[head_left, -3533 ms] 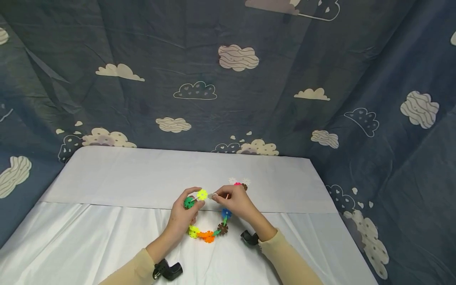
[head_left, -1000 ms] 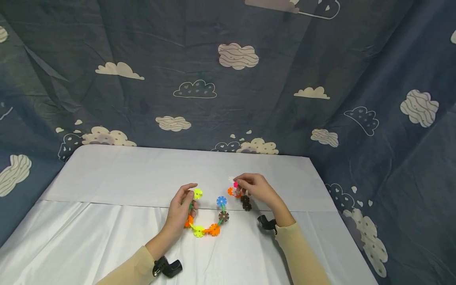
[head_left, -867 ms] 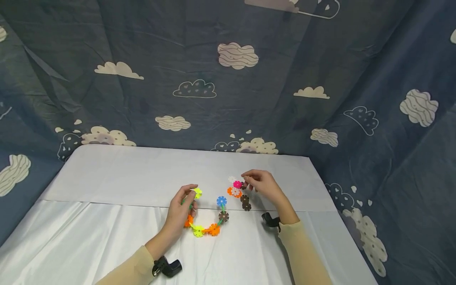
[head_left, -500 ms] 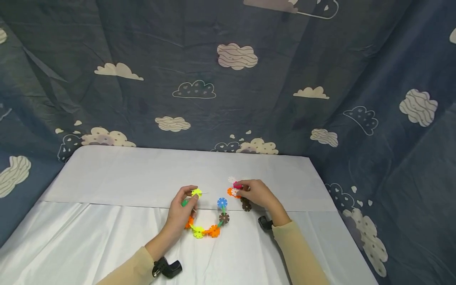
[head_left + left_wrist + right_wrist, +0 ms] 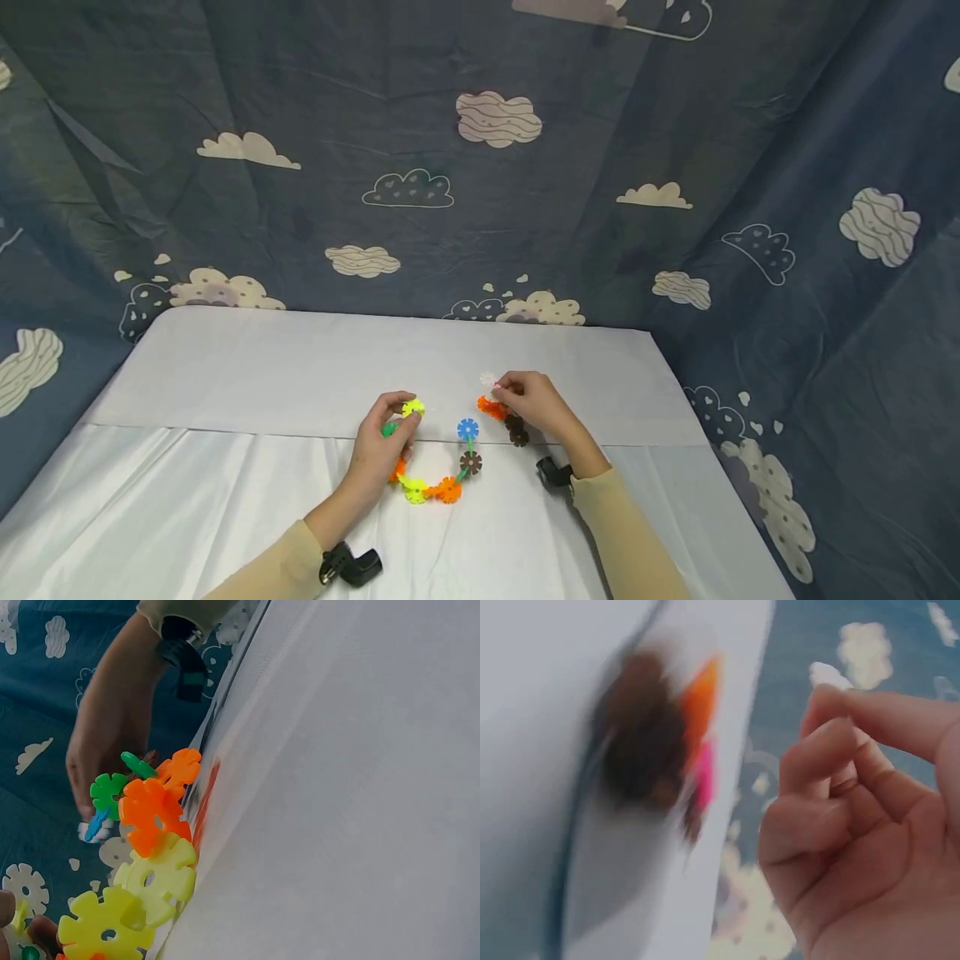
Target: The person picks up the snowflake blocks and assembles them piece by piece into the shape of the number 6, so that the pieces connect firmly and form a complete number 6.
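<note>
My left hand [image 5: 381, 437] grips one end of a curved chain of flower-shaped plastic discs, near its yellow disc [image 5: 412, 407]. A white disc [image 5: 26, 889] shows at that held end in the left wrist view. The chain runs through green, orange and yellow discs and a brown disc [image 5: 471, 462] to a blue disc [image 5: 468, 429] at the other end. My right hand [image 5: 534, 403] is over the loose discs, pinching a white flower disc [image 5: 829, 673] between thumb and fingers. That disc is mostly hidden by the fingers.
Loose discs lie by my right hand: orange discs [image 5: 491, 407], brown discs [image 5: 516, 427], a white disc [image 5: 487, 378] and a pink disc [image 5: 707, 776], blurred in the right wrist view. White cloth covers the table [image 5: 300, 367]. Behind it hangs a dark cloud-print curtain [image 5: 420, 100].
My right hand went from the chain's held end to the loose discs, moved about over them, and has lifted a white disc off the orange ones. My left hand keeps its hold on the chain.
</note>
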`<state>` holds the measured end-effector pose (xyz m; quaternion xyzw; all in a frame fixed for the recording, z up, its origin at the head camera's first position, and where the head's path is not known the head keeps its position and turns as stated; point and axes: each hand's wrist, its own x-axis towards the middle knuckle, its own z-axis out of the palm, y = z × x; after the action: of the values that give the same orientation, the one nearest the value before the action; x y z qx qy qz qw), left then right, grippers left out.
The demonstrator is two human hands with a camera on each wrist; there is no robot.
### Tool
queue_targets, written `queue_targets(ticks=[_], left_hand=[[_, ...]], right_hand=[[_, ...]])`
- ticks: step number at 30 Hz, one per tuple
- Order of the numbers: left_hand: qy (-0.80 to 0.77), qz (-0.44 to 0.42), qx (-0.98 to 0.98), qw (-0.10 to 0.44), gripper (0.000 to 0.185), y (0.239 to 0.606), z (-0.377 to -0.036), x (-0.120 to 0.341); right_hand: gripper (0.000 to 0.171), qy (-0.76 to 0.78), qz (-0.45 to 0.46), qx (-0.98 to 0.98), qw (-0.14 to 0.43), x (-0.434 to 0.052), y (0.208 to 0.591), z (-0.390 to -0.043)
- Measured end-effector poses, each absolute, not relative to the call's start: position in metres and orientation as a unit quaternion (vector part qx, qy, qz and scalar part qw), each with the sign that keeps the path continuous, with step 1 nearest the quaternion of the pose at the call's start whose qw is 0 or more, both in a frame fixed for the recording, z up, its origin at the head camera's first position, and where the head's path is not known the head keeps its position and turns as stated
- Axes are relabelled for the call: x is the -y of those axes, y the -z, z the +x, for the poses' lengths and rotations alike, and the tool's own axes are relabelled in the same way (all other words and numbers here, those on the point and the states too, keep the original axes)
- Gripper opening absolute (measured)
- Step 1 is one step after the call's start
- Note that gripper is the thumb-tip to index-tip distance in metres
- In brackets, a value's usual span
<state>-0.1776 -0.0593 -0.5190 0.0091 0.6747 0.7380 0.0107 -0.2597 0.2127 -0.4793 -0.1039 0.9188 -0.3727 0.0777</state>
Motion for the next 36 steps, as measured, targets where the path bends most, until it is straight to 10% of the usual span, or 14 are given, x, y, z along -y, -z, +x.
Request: queue_targets(ticks=[9, 36], left_hand=[[-0.735, 0.027, -0.678, -0.006, 0.035, 0.519, -0.179, 0.059], [-0.729, 0.032, -0.683, 0.001, 0.033, 0.519, -0.176, 0.059]], right_hand=[[0.025, 0.502, -0.136, -0.835, 0.180, -0.174, 0.455, -0.231], [0.021, 0.533, -0.119, -0.819, 0.179, -0.161, 0.460, -0.222]])
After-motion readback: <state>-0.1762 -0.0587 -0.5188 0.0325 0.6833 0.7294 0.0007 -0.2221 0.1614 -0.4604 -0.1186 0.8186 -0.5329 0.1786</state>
